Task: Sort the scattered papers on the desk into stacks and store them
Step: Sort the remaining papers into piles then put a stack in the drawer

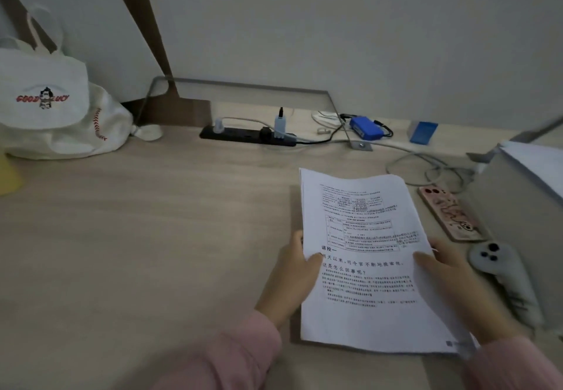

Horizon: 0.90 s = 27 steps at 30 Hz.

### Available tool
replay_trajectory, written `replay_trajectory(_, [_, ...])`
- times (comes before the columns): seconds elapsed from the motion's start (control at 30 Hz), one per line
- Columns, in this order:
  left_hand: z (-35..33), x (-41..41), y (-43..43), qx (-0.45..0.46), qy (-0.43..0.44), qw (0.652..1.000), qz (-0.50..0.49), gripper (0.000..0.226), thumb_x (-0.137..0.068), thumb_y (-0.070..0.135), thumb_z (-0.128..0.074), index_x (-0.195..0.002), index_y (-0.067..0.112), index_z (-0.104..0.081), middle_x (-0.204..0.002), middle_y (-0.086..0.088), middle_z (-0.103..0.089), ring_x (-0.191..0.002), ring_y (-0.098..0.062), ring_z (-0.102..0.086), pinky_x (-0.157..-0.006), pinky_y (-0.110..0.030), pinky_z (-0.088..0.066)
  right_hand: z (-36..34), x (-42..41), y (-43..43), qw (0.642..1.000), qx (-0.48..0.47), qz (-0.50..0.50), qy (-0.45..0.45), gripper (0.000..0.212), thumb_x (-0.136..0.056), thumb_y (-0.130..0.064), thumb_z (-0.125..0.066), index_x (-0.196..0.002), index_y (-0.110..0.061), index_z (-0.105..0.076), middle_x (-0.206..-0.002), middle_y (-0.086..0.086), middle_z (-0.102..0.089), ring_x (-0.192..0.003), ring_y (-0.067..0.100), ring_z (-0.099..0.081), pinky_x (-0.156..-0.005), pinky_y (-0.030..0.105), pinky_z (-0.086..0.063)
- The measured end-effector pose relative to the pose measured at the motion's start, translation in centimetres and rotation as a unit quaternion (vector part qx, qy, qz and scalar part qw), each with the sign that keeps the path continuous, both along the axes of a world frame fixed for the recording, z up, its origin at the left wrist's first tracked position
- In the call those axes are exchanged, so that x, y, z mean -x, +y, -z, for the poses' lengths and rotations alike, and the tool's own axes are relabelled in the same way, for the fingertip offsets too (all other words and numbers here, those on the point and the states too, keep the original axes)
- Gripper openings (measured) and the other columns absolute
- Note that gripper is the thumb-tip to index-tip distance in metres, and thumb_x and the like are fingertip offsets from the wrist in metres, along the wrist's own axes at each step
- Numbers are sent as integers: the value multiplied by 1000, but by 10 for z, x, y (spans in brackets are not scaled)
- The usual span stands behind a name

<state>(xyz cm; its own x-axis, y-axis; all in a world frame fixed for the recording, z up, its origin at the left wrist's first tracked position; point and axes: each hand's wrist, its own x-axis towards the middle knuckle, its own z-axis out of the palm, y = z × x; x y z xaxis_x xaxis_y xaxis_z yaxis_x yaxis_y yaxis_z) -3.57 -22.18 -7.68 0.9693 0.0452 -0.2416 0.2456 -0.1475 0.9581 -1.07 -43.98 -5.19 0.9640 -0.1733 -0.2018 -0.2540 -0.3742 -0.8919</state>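
Both hands gripping paper stack (362, 255) by side edges: left hand (292, 277) at 9 o'clock; right hand (447, 280) at 3; phone (449, 214) at 2.

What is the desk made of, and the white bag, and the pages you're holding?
The desk looks like pale wood or a wood-look laminate: faint grain lines, matte surface. The white bag seems to be soft cloth, perhaps canvas: it slumps, creases and has red stitching. The stack of papers, gripped by the left hand and right hand, is thin printed paper, matte.

white bag (51, 109) far left; power strip (246, 136) at back; phone (451, 214) right.
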Motion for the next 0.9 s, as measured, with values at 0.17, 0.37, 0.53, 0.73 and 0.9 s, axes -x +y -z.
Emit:
replay_trajectory(0.17, [16, -5, -19, -100, -3, 995, -2, 50, -79, 23, -50, -128, 25, -45, -126, 6, -47, -119, -18, -48, -103, -43, -43, 17, -5, -15, 993, 121, 2, 5, 32, -81, -5, -49, -105, -21, -63, -102, 7, -67, -94, 27, -62, -75, 34, -49])
replay_trajectory(0.37, [17, -3, -15, -11, 1, 1000, 9, 52, -85, 17, -50, -133, 31, -40, -129, 13, -51, -122, -12, -50, -106, -42, -41, 13, -9, -11, 997, 22, 29, 69, 32, -87, -3, -48, -119, 1, -51, -123, 23, -55, -93, 28, -54, -86, 41, -45])
replay_trajectory(0.53, [13, 2, 7, -1, 2, 1000, -22, 61, -85, 26, -51, -142, 31, -32, -138, 11, -49, -125, -12, -49, -108, -42, -39, 8, -16, -1, 980, -137, 26, 139, 22, -88, 0, -46, -69, -10, -49, -59, 7, -51, -47, 10, -51, -46, 18, -43])
replay_trajectory(0.73, [12, 11, 62, 24, 3, 994, -110, 12, -89, 6, -45, -90, 15, -53, -98, 5, -63, -86, -9, -59, -78, -29, -43, 22, -24, 46, 965, -187, -40, 181, 18, -88, -2, -49, -97, 5, -63, -95, 21, -68, -73, 31, -65, -57, 32, -55])
replay_trajectory(0.9, [11, 28, 100, 31, 11, 988, -153, 26, -88, 4, -43, -102, 16, -62, -101, -1, -71, -91, -18, -68, -82, -36, -50, 24, -16, 103, 952, -239, -131, 139, 30, -90, 2, -45, -118, -6, -53, -108, 17, -67, -91, 33, -65, -61, 38, -59])
